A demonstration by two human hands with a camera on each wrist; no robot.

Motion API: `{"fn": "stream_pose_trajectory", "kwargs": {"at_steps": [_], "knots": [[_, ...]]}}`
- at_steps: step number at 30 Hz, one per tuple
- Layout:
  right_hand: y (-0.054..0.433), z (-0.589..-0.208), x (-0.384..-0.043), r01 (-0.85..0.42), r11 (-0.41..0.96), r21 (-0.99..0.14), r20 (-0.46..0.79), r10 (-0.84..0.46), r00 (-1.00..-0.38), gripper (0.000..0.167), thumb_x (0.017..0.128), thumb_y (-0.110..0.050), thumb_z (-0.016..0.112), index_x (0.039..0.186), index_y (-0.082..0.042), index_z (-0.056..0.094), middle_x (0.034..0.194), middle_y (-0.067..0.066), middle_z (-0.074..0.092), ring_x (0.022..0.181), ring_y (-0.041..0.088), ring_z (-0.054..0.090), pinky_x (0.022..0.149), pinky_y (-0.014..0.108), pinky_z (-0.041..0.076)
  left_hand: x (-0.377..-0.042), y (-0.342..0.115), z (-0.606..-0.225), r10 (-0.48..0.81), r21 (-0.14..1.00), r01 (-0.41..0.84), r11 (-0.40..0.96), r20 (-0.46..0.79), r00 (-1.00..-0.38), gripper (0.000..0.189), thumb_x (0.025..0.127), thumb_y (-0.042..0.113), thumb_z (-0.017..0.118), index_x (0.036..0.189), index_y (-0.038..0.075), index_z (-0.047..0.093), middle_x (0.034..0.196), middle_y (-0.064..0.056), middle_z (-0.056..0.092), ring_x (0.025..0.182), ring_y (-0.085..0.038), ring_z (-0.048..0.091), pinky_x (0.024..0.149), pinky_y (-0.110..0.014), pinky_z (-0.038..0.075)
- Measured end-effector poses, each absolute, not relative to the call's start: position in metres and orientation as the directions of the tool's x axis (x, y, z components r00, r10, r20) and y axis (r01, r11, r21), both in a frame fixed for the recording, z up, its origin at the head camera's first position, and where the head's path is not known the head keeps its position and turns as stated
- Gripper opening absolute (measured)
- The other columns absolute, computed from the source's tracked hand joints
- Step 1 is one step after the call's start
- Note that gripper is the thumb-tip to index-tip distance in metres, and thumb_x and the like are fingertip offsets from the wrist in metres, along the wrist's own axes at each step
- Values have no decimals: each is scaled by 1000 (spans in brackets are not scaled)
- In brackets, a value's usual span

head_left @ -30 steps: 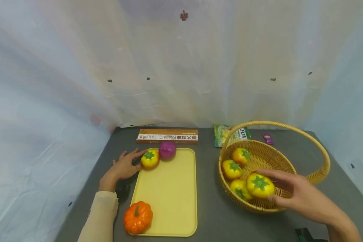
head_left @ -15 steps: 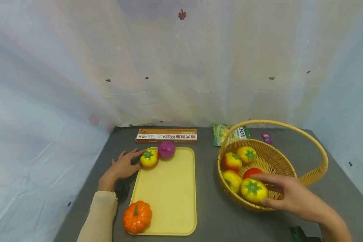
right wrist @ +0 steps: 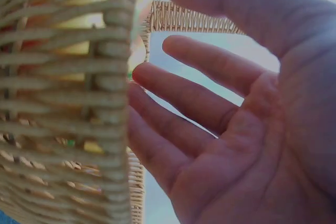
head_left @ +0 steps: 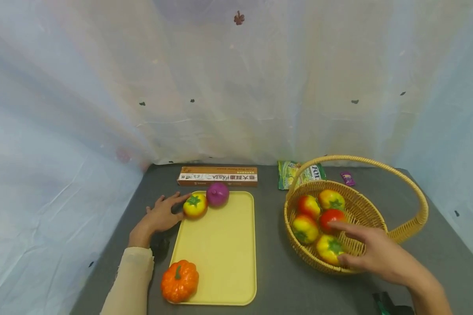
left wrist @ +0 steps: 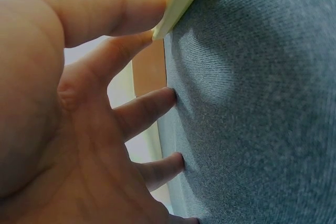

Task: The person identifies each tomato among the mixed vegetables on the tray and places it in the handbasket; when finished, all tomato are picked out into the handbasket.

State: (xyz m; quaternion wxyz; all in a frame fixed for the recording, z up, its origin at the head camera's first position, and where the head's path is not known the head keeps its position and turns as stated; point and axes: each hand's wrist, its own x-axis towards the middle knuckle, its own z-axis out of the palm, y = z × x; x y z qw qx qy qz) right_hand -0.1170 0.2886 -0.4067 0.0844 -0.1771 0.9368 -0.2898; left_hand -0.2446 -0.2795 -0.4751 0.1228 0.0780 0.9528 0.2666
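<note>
My left hand [head_left: 160,216] lies spread at the far left corner of the yellow tray [head_left: 220,253]. In the left wrist view, thumb and index fingertips touch the tray's rim [left wrist: 181,1], and the other fingertips rest on the grey cloth. A yellow-red toy persimmon [head_left: 195,206] sits right beside that hand. My right hand [head_left: 378,251] reaches over the near right rim of the wicker basket [head_left: 364,210], fingers relaxed and holding nothing. Nearest its thumb is a yellow toy persimmon [head_left: 330,249]; its index finger overlaps a red fruit [head_left: 333,218]. Several more toy persimmons [head_left: 305,228] lie inside.
A purple onion-like ball [head_left: 217,194] and an orange toy pumpkin [head_left: 180,281] sit on the tray. Behind stand a pasta box [head_left: 217,176], a green packet [head_left: 288,174] and a small purple packet [head_left: 347,178]. The basket's tall handle [head_left: 407,181] arches over its right side.
My right hand has lowered a toy persimmon into the basket's near side and let it go. The fruits inside have shifted, and the red one now shows fully. My left hand has stayed put.
</note>
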Motion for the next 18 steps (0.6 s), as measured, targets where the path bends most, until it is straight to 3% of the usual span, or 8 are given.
{"fn": "stream_pose_trajectory", "kwargs": {"at_steps": [2, 5, 10, 13, 18], "knots": [[290, -406, -116, -276, 767, -579, -51, -372, -927, 69, 91, -37, 90, 152, -22, 65, 148, 18, 70, 121, 44, 75, 91, 42, 65, -245, -280, -475, 214, 526, 83, 847, -192, -958, 67, 104, 25, 67, 169, 28, 47, 180, -23, 24, 160, -69, 3, 109, -99, -6], [289, -404, -116, -278, 784, -555, -28, -352, -936, 62, 93, -40, 89, 149, -20, 69, 145, 15, 72, 118, 42, 77, 90, 44, 67, -246, -280, -476, 211, 526, 80, 847, -194, -958, 67, 104, 25, 67, 169, 29, 47, 180, -23, 24, 160, -69, 3, 109, -99, -6], [273, -397, -115, -338, 789, -513, 98, -338, -936, 52, 94, -41, 88, 142, -24, 74, 134, -2, 79, 114, 22, 79, 91, 38, 65, -246, -280, -476, 211, 528, 79, 846, -195, -958, 67, 105, 25, 68, 169, 29, 47, 180, -23, 24, 161, -69, 3, 109, -98, -6], [255, -394, -118, -396, 738, -547, 170, -365, -915, 51, 94, -34, 88, 143, -26, 74, 132, -6, 80, 112, 10, 77, 92, 34, 65, -246, -280, -476, 210, 524, 78, 848, -196, -958, 67, 105, 25, 68, 169, 30, 47, 180, -23, 25, 161, -69, 4, 110, -98, -6], [219, -397, -131, -507, 634, -584, 265, -442, -857, 51, 94, -31, 89, 142, -25, 75, 133, -4, 80, 107, 11, 77, 89, 31, 65, -246, -280, -476, 208, 525, 75, 848, -200, -958, 68, 104, 26, 68, 169, 29, 47, 180, -23, 25, 161, -69, 4, 110, -98, -5]]}}
